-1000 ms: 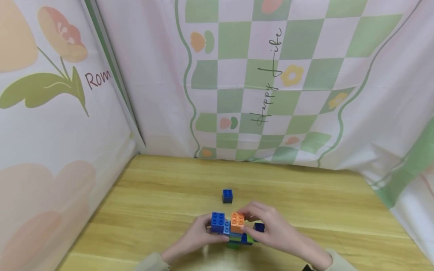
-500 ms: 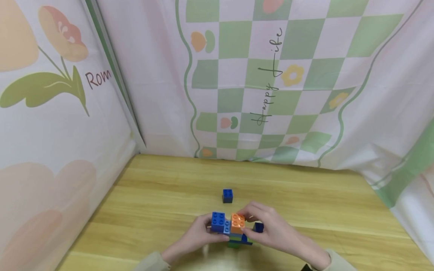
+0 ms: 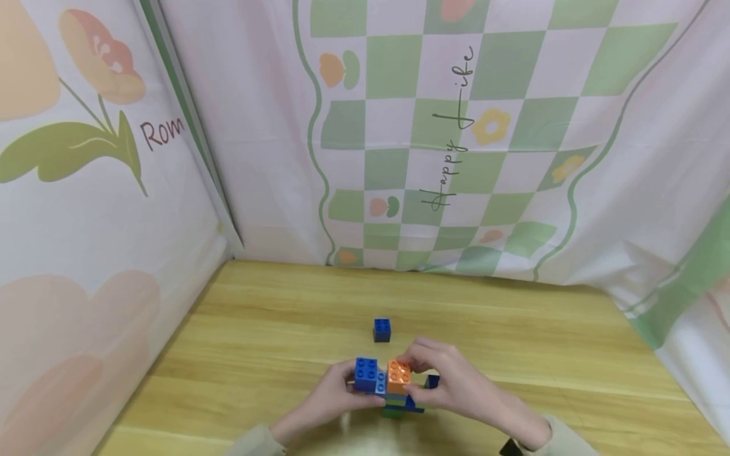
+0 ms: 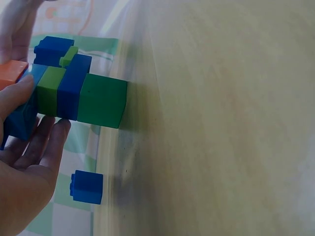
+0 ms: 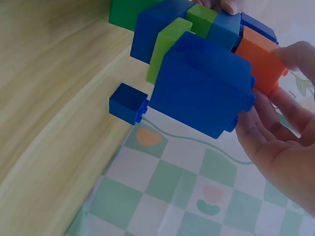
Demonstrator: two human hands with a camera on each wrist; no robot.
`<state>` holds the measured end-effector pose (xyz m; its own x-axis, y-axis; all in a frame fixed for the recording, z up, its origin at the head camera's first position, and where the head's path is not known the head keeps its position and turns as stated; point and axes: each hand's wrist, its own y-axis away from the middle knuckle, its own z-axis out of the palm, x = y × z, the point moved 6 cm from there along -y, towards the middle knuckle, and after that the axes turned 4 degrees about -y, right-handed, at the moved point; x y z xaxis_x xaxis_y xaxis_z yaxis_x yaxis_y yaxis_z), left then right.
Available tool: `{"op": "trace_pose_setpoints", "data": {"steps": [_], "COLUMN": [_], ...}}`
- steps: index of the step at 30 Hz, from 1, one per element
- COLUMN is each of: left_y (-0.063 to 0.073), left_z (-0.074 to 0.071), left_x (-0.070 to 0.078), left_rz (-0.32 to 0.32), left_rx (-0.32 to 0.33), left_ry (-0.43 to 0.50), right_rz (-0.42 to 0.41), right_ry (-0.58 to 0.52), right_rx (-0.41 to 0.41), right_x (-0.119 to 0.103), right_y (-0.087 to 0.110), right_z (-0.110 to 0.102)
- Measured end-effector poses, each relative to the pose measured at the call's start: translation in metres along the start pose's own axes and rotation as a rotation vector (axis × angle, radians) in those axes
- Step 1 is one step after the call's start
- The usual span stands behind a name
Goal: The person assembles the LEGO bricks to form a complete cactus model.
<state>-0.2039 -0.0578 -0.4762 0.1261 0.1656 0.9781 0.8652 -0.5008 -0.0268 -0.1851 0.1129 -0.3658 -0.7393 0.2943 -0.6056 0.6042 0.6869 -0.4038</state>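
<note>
Between my hands is a stack of building blocks, with a dark green block (image 4: 102,101) at its bottom and blue and lime layers above. An orange block (image 3: 398,375) and a blue block (image 3: 365,372) stand apart on the light blue layer (image 3: 381,382) at the top. My left hand (image 3: 336,396) grips the stack's upper left side, thumb in front. With thumb and fingers, my right hand (image 3: 456,380) pinches the orange block. Out on the stack's right side, a dark blue block (image 5: 202,86) sits on a thin lime piece (image 5: 167,46); the right hand partly hides it in the head view.
A loose blue block (image 3: 382,330) lies on the wooden table (image 3: 274,316) just beyond the hands. Printed cloth (image 3: 393,126) hangs along the table's back edge, and a flowered cloth panel (image 3: 85,240) borders the left side.
My right hand has shifted very slightly left, covering more of the dark blue side block in the head view. Both hands keep their hold, and the loose block stays put.
</note>
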Motion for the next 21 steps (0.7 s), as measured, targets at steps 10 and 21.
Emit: {"op": "trace_pose_setpoints", "data": {"steps": [10,21], "left_y": [-0.0003,0.0003], "left_z": [0.0007,0.0008], "left_x": [-0.0011,0.002], "left_rz": [-0.003,0.008], "left_rx": [0.004,0.008], "left_ry": [0.004,-0.021], "right_rz": [-0.01,-0.051], "right_ry": [0.059,0.117], "right_rx": [0.023,0.027], "right_x": [-0.0031,-0.0067], "right_y": [0.0003,-0.0012], "right_z": [0.0008,0.0019]}}
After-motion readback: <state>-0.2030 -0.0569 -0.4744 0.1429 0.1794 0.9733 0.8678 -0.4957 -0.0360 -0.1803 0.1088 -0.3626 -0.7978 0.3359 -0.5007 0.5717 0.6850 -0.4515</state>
